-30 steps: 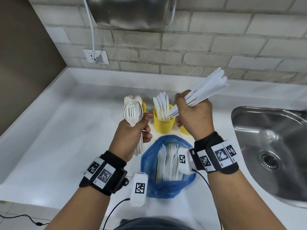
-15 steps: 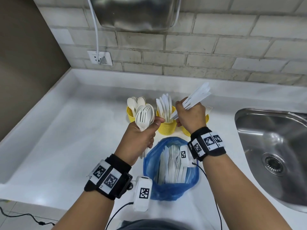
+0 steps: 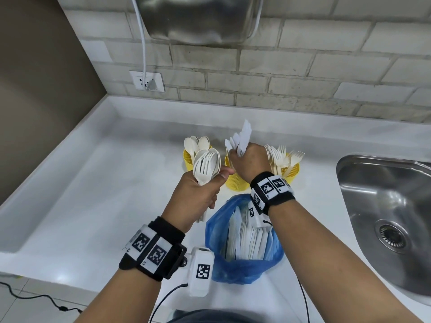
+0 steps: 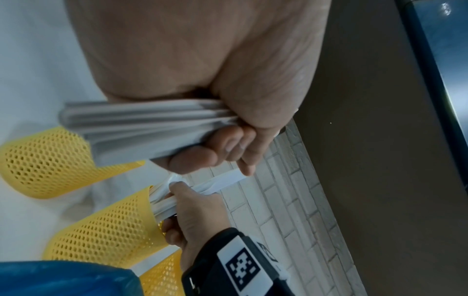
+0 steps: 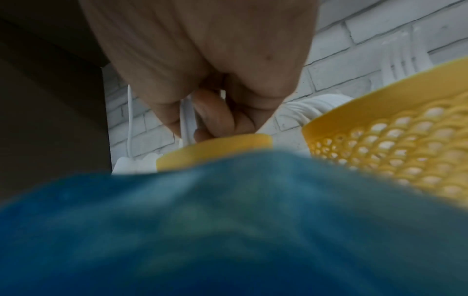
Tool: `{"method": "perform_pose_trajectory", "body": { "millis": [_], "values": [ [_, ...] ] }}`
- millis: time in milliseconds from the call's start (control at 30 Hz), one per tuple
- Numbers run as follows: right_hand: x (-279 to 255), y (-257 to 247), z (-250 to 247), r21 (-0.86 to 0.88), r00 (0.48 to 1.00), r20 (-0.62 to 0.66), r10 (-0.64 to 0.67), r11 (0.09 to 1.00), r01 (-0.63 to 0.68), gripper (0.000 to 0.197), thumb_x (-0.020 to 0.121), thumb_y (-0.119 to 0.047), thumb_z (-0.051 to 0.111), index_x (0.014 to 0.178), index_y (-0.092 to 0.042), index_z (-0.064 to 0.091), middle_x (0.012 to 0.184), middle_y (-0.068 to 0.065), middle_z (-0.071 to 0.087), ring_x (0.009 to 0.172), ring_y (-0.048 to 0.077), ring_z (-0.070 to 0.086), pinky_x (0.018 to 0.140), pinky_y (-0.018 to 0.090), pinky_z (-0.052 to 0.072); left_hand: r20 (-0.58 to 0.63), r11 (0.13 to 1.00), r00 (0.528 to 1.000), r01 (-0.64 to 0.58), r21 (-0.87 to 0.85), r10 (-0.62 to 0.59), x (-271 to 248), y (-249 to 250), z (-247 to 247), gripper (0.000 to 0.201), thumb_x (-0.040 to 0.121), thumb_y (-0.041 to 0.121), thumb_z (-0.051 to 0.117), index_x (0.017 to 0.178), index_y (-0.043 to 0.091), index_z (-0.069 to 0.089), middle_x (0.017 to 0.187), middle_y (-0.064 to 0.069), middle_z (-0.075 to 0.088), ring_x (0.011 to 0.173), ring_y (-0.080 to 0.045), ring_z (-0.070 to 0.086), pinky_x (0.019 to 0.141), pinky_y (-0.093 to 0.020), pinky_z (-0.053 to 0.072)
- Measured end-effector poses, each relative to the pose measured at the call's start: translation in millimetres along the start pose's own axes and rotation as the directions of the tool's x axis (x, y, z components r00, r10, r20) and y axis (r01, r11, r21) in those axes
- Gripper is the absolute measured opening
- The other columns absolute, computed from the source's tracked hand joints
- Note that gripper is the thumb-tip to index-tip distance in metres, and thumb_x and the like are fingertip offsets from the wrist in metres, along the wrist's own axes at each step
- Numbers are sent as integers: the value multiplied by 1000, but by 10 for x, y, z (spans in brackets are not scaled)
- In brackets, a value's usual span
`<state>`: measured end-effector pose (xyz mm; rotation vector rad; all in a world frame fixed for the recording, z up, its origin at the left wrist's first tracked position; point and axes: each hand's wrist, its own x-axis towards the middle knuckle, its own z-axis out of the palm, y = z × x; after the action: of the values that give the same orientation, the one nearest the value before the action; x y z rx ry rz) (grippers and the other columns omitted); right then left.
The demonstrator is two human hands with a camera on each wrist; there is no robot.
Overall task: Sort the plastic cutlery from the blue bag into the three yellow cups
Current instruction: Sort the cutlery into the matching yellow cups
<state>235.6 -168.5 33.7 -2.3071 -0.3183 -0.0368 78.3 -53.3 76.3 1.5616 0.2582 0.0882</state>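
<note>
Nearest the front edge of the surface (image 3: 70, 206), we list the blue bag (image 3: 242, 269), mouth open, a stack of white cutlery upright inside.

Our left hand (image 3: 196, 194) is wrapped around a mixed bunch of forks and spoons (image 3: 206, 163), held just in front of the left cup (image 3: 187, 160), which carries spoons.

Our right hand (image 3: 250, 163) is clenched on a bundle of knives (image 3: 241, 142), handles entering the middle cup (image 3: 235, 180), already part full. The right cup (image 3: 290, 169), toward the sink (image 3: 384, 206), holds forks.

Risks, as we judge them:
- The bundle may jam on knives already standing in the cup, or tip the light mesh cup over.
- Loosening the clench early would let knives fan out over the rim.
- The right wrist hangs close over the bag and could drag or topple it.
- The left bunch is mixed, so dropping it whole would mis-sort.

Writing: none legible. Only black-and-white square code markers on the wristbands (image 3: 151, 248).
</note>
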Motion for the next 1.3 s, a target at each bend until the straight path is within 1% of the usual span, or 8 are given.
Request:
{"method": "perform_pose_trajectory", "body": {
  "millis": [200, 367, 467, 700, 900, 1067, 1167, 1300],
  "values": [
    [37, 19, 38, -107, 999, -3, -48, 993, 48, 38, 86, -44, 67, 95, -6, 68, 87, 13, 71, 81, 31, 67, 73, 32, 53, 6, 1000, 1000, -3, 2, 3, 7, -3, 1, 14, 100, 28, 67, 100, 26, 80, 63, -1, 45, 57, -15, 42, 58, -32, 43],
    [35, 27, -7, -107, 992, -67, -105, 989, 97, 45, 86, -41, 74, 110, -5, 59, 107, 15, 64, 93, 34, 63, 72, 29, 40, 7, 1000, 1000, -14, 7, 14, 18, 11, 1, 13, 99, 30, 67, 100, 27, 80, 64, -1, 48, 58, -14, 44, 60, -33, 45],
    [11, -13, -73, -87, 981, -115, -154, 986, 145, 45, 87, -41, 74, 115, -9, 58, 115, 12, 55, 92, 33, 62, 74, 32, 46, 3, 1000, 1000, -18, 3, 18, 28, 16, 3, 13, 99, 29, 68, 99, 26, 80, 67, -6, 47, 57, -16, 43, 60, -34, 45],
    [-234, -284, -367, 171, 943, -233, -239, 944, 282, 10, 93, -22, 63, 100, -16, 65, 104, -1, 53, 83, 9, 55, 73, 22, 44, 17, 999, 999, -43, 4, 43, 23, 31, -45, 15, 101, 26, 66, 100, 26, 81, 68, -6, 47, 58, -17, 42, 59, -33, 45],
    [-616, -513, -631, 387, 921, -38, -387, 844, 371, 17, 88, -13, 60, 100, -14, 72, 99, -3, 56, 79, 17, 59, 74, 23, 48, 17, 997, 998, -67, 49, 67, 34, 69, -40, 17, 98, 31, 69, 84, 36, 75, 69, -7, 50, 63, -20, 46, 61, -35, 48],
    [-728, -480, -638, 357, 876, 121, -467, 844, 400, 27, 88, -17, 65, 112, -11, 74, 104, 2, 56, 83, 18, 60, 75, 17, 43, 48, 990, 994, -101, 93, 97, 31, 43, -51, 9, 92, 29, 65, 86, 23, 69, 63, -2, 55, 59, -14, 50, 56, -29, 49],
    [-740, -449, -637, 415, 861, 173, -478, 829, 376, 25, 91, -15, 64, 113, -8, 73, 108, 6, 56, 90, 21, 60, 76, 25, 49, 117, 986, 989, -106, 130, 91, 9, 52, -59, 9, 101, 19, 62, 99, 16, 71, 59, 7, 57, 58, -11, 52, 58, -26, 50],
    [-748, -434, -650, 416, 873, 175, -456, 838, 354, 15, 96, -13, 58, 103, -7, 71, 100, 8, 57, 90, 21, 59, 78, 43, 51, 170, 991, 984, -74, 108, 55, -14, 74, -74, 29, 101, 25, 63, 74, 32, 69, 60, -3, 55, 62, -18, 53, 65, -32, 52]
  ]
}}
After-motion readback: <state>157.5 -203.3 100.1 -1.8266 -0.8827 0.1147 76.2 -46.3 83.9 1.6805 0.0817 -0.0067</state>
